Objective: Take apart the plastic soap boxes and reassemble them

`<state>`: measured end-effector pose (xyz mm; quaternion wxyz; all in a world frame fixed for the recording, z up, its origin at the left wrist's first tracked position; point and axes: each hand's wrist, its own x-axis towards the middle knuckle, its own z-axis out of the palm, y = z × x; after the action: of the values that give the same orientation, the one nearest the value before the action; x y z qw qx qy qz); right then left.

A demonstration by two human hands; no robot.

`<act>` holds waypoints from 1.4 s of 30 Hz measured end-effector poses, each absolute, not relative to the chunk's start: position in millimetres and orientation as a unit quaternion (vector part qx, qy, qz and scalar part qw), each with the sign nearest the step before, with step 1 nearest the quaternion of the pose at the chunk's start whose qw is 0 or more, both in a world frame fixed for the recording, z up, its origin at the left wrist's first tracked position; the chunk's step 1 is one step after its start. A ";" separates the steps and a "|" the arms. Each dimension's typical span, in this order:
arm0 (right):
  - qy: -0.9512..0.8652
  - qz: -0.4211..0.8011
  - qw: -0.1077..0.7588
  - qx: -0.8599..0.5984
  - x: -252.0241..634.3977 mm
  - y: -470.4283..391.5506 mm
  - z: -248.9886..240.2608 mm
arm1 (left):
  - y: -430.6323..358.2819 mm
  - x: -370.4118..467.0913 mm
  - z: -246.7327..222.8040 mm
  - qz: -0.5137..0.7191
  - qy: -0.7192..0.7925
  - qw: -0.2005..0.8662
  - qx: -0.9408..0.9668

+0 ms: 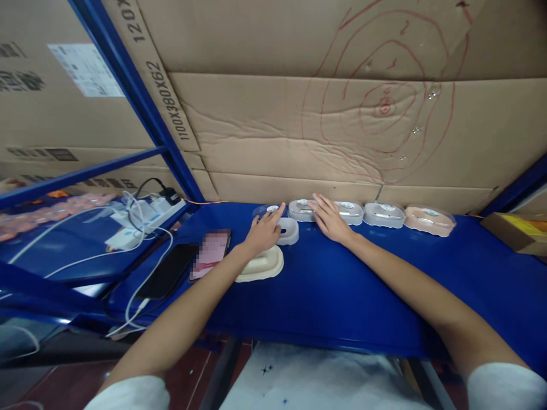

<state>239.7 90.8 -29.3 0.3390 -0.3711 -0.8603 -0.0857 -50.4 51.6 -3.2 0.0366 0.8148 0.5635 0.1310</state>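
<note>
Several oval plastic cases stand in a row along the back of the blue table [333, 296]. My right hand [331, 219] lies with fingers spread over the grey clear-lidded cases [301, 212] near the row's left end. My left hand [264, 230] reaches with fingers apart over a clear lid [258, 213] and beside a pale lilac oval piece [290, 232]. Below it, a cream oval tray [267, 265] is partly covered by my left wrist. Further right are another grey case [384, 215] and a pinkish case [431, 222].
Left of my left forearm lie a phone with a pink screen [210, 253] and a black phone [168, 270]. White cables run from a power strip [141, 222]. Cardboard [265, 114] rises behind the table; an open box [513, 233] sits at right.
</note>
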 end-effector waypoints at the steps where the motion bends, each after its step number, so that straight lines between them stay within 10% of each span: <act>1: -0.860 -0.084 0.339 -0.371 239.6 90.9 -29.2 | 52.1 -50.8 -3.6 0.132 0.563 0.035 0.815; 42: -0.868 -0.108 0.279 -0.395 227.5 79.7 -19.2 | 16.8 -23.9 -3.2 0.116 0.563 -0.018 0.818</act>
<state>227.5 79.7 -19.2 0.2789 -0.3955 -0.8684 -0.1085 -23.9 16.8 -3.2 -0.0178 0.8178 0.5635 0.1157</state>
